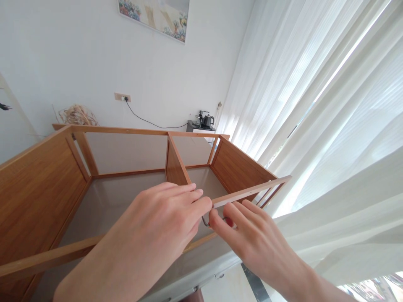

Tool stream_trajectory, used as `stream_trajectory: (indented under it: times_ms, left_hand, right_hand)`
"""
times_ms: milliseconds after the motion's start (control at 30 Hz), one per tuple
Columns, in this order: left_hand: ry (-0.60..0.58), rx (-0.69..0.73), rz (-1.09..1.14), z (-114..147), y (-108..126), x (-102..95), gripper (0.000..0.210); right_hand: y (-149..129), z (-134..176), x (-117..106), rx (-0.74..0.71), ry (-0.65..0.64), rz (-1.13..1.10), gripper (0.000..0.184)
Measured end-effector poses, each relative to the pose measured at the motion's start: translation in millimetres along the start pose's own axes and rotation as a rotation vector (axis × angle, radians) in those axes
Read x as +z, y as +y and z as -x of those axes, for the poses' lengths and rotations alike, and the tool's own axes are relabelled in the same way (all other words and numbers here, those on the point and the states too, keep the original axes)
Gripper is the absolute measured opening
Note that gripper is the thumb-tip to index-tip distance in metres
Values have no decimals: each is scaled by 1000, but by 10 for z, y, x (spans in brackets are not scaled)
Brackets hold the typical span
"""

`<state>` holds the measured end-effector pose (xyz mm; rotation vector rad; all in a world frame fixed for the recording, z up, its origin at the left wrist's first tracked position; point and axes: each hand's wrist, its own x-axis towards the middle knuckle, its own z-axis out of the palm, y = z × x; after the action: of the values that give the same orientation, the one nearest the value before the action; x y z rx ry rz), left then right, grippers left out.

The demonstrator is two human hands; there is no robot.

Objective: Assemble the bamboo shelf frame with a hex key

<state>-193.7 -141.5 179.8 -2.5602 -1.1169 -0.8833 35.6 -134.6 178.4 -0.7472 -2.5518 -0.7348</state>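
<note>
A wooden cabinet frame lies before me with its open compartments facing up. My left hand is closed over the near wooden rail, where the divider meets it; its fingertips rest at the divider's end, and the thumb side is by the rail's edge. Just below that joint, my right hand is closed with bent fingers around a thin, bent metal hex key. The key's short end points up toward the rail's underside. Much of the key and the joint are hidden behind my fingers.
Side panels close the frame at left and right. White curtains hang close on the right. Against the back wall stand a kettle on a small cabinet and a bundle of dry straw. A black cord runs from an outlet.
</note>
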Motion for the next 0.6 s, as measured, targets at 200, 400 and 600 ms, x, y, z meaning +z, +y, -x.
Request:
stream_trajectory:
  times_ms: [200, 400, 600]
  left_hand:
    - [-13, -6, 5, 9, -1, -7, 25]
    - [-35, -12, 33, 5, -13, -14, 28]
    - [-20, 1, 67, -24, 2, -18, 24]
  right_hand:
    - [2, 36, 116, 70, 0, -158, 27]
    - [-136, 98, 275, 225, -39, -508, 26]
    - [-313, 101, 352, 372, 60, -791, 13]
